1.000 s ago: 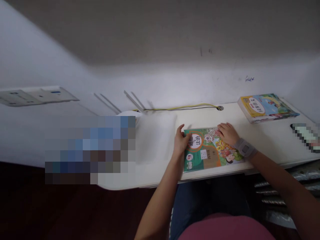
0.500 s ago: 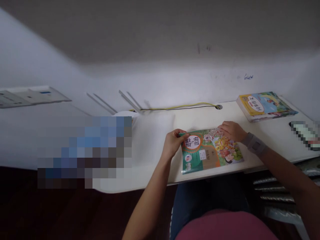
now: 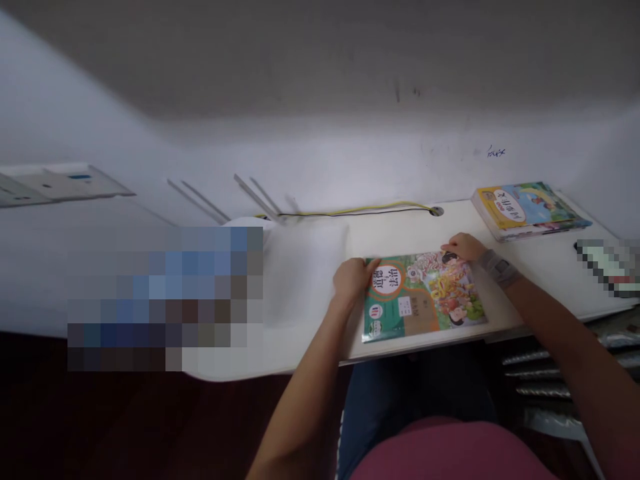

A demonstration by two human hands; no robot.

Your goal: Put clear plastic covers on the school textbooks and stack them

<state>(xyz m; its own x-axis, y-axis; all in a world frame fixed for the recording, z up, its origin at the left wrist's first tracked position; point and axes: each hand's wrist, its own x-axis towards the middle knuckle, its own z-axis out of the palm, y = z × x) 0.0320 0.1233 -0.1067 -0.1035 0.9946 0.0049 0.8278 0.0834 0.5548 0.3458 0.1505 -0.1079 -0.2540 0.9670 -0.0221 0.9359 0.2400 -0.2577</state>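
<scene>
A textbook (image 3: 417,307) with a green, brown and brightly illustrated cover lies turned sideways on the white desk (image 3: 310,340), near its front edge. My left hand (image 3: 353,277) grips the book's upper left corner, thumb on the cover and fingers hidden behind the edge. At the upper right corner, my right hand (image 3: 465,247) pinches the book's far edge, with a grey band around that wrist. A pale translucent sheet (image 3: 307,273) lies on the desk to the left of my left hand.
Several stacked books (image 3: 530,210) stand at the back right. A partly blurred phone-like object (image 3: 605,263) lies at the right edge. A yellow and black cable (image 3: 370,208) runs along the wall into a desk hole (image 3: 437,211). Wall sockets (image 3: 60,183) are at far left.
My right hand has shifted slightly up and its fingers now close on the far edge of the book. My left hand's thumb presses nearer the corner. The book lies flatter.
</scene>
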